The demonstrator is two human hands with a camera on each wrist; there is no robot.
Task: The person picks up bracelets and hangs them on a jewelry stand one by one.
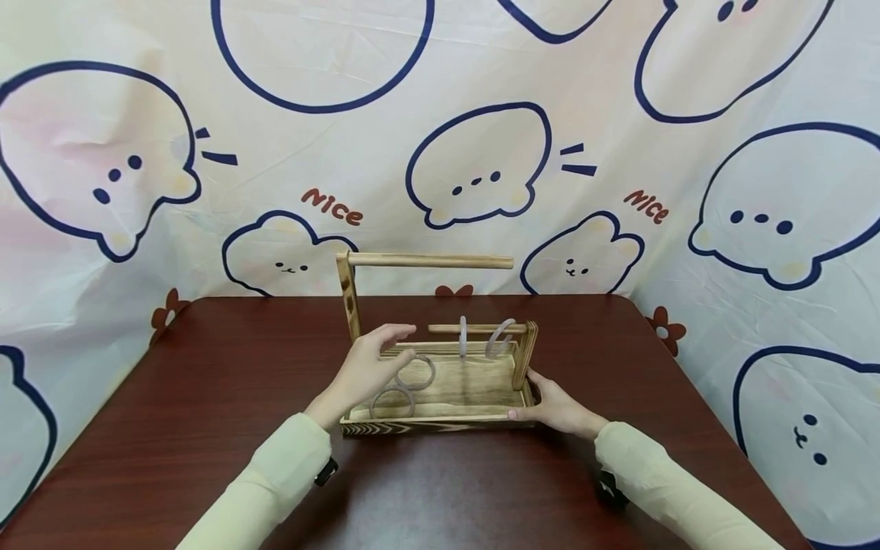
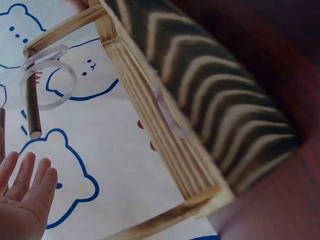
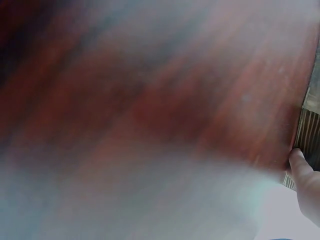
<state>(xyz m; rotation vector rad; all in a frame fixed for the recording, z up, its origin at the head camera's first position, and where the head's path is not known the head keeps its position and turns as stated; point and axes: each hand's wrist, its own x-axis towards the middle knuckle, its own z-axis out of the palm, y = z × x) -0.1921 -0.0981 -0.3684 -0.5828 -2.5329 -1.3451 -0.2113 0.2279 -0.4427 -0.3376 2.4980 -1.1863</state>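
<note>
A wooden jewellery stand (image 1: 454, 425) with a tray base sits on the table. Two pale translucent bangles (image 1: 463, 336) hang on its lower bar (image 1: 440, 328). Two more bangles (image 1: 393, 388) lie at the tray's left, one partly behind my left hand (image 1: 364, 370). That hand hovers over the tray's left side, fingers extended and thumb apart, holding nothing. In the left wrist view its fingers (image 2: 37, 175) point up near the lower bar's free end. My right hand (image 1: 555, 405) grips the tray's right front corner, thumb on the front rim; the right wrist view shows one finger (image 3: 300, 167) against the wood.
A taller post (image 1: 349, 298) rises at the stand's left, carrying a long upper bar (image 1: 433, 261) to the right. A short post (image 1: 525, 355) stands at the right end. The dark red-brown table (image 1: 227, 367) meets a cartoon-printed cloth (image 1: 385, 168) behind.
</note>
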